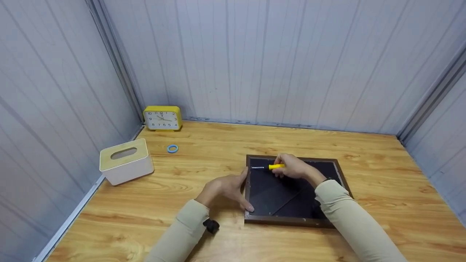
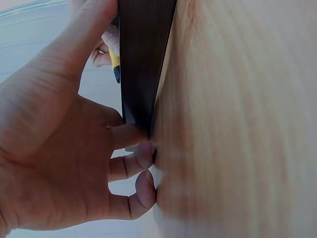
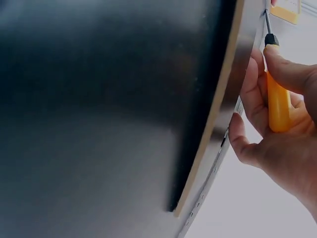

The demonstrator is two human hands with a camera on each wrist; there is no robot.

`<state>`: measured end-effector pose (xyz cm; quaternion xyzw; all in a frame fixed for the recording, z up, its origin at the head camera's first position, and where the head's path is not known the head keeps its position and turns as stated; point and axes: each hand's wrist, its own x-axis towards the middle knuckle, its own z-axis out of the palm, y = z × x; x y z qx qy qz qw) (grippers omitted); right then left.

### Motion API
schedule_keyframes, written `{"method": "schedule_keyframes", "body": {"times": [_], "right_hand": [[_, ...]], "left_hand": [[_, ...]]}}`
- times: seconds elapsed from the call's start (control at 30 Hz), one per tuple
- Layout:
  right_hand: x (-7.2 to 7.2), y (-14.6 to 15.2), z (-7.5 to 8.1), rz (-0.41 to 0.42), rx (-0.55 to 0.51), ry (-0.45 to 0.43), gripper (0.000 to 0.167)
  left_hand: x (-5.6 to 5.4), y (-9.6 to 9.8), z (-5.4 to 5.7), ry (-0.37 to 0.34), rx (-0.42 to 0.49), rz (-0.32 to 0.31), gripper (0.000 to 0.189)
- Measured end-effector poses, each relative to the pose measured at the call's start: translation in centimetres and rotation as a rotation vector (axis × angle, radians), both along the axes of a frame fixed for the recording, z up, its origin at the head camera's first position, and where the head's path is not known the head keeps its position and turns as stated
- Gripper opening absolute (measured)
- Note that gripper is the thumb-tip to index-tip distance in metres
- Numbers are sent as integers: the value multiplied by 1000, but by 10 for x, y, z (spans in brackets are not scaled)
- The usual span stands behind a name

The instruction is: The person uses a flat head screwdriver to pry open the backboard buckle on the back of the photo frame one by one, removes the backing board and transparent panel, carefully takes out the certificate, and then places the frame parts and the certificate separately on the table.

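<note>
On the wood-grained table (image 1: 211,149) in front of me, a dark rectangular frame (image 1: 284,220) lay flat, its black backing smooth. The right hand (image 1: 294,166) grasped a screwdriver (image 1: 276,166) by its rounded yellow handle, the slim metal shaft pointing at the frame's left rim. The left hand (image 1: 227,187), loosely spread, rested against that rim, fingers slightly bent.

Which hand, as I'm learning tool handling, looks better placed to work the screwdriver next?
Probably the right hand: it grips the yellow screwdriver, whose tip is near the left side of the frame. The left hand holds that side.
</note>
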<state>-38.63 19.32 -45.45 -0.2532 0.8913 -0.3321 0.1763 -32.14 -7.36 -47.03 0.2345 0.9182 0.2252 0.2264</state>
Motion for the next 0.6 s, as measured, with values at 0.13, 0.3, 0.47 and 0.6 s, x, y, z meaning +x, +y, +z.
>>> {"method": "schedule_keyframes", "body": {"times": [0.13, 0.3, 0.47, 0.6], "right_hand": [[-2, 0, -1, -11, -48, 1, 13], [-5, 0, -4, -76, -201, 3, 15], [-2, -9, -1, -196, -352, -34, 23], [-1, -16, 0, -242, -432, -54, 27]], "left_hand": [[0, 0, 0, 5, -14, -3, 148], [0, -1, 0, 2, -21, -4, 148], [1, -1, 0, -10, -14, -3, 149], [0, -1, 0, -10, -19, -11, 149]]}}
